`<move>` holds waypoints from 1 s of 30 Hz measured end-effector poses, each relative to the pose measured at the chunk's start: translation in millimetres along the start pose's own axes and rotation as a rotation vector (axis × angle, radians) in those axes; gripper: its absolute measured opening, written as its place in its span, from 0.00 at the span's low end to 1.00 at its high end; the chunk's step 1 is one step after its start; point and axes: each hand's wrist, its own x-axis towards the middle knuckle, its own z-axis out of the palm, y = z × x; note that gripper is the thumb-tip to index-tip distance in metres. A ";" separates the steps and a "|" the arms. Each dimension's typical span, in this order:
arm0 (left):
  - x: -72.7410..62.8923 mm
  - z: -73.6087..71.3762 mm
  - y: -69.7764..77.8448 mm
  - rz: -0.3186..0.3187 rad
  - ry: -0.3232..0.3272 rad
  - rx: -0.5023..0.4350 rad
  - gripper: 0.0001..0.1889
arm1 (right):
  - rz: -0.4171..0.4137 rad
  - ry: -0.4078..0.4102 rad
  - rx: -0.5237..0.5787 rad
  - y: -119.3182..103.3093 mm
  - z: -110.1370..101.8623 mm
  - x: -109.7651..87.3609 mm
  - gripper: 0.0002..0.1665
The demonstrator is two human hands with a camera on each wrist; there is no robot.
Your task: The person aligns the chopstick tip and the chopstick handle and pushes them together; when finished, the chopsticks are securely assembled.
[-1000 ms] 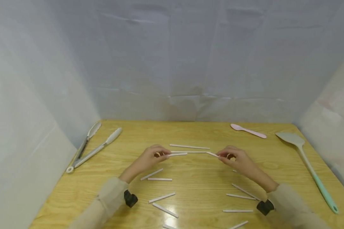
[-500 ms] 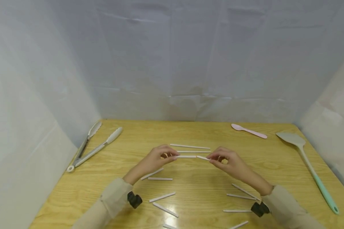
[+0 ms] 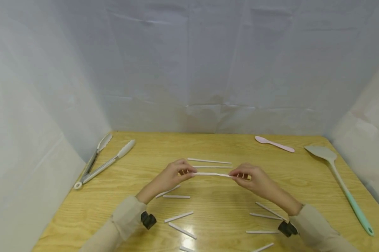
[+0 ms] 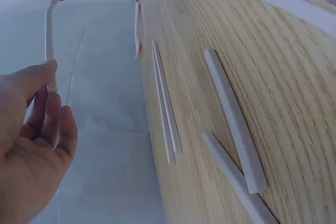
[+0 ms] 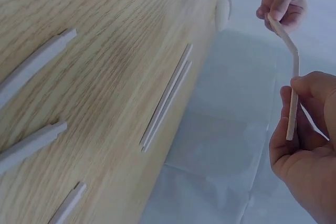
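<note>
Above the middle of the table, my left hand [image 3: 173,173] pinches a thin white stick piece [image 3: 205,173] between thumb and fingers. Opposite it, my right hand [image 3: 252,177] pinches a second white stick piece [image 3: 225,175]. The inner ends of the two pieces meet between the hands. Both wrist views show a slight bend at that meeting point, with the left-hand piece [image 4: 49,38] and the right-hand piece [image 5: 293,106] in line after it. Just beyond the hands lie two longer white sticks [image 3: 209,161], side by side on the tabletop.
Several short white stick pieces [image 3: 178,217] lie to the left, and several more [image 3: 262,232] to the right, some with stepped ends. Tongs [image 3: 98,168] rest at far left. A pink spoon [image 3: 274,144] and a spatula [image 3: 339,178] with a green handle lie right. White sheets [image 3: 208,70] enclose the table.
Both hands have moved toward each other, each with its stick piece. The pieces' ends were well apart, then nearly touching, and now meet in a nearly straight line.
</note>
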 end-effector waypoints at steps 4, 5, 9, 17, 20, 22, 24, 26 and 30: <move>-1.8 -0.1 1.2 0.008 -0.014 0.018 0.11 | 0.001 -0.024 -0.047 2.8 0.4 -0.8 0.11; -2.3 0.1 1.6 0.009 -0.018 0.016 0.11 | -0.001 -0.024 -0.053 3.4 0.9 -0.9 0.11; -3.0 2.4 2.0 0.005 -0.025 0.014 0.11 | -0.021 -0.009 -0.067 5.6 3.1 -1.1 0.12; 2.1 9.9 5.2 -0.022 -0.058 -0.037 0.13 | -0.033 0.036 -0.039 4.0 7.3 1.7 0.12; 3.9 14.6 7.7 0.028 -0.037 -0.043 0.14 | -0.048 0.058 -0.030 2.7 10.5 2.9 0.13; 5.4 18.5 9.7 0.083 -0.003 -0.041 0.14 | -0.059 0.078 -0.029 1.6 12.8 3.5 0.13; 6.3 21.9 11.3 0.132 0.033 -0.040 0.13 | -0.069 0.101 -0.025 0.1 14.5 4.1 0.13; 7.0 24.0 13.6 0.164 0.061 -0.037 0.12 | -0.076 0.120 -0.019 -1.5 15.3 4.4 0.14; 7.1 24.7 17.4 0.195 0.094 -0.024 0.11 | -0.102 0.149 -0.011 -4.0 15.8 5.0 0.15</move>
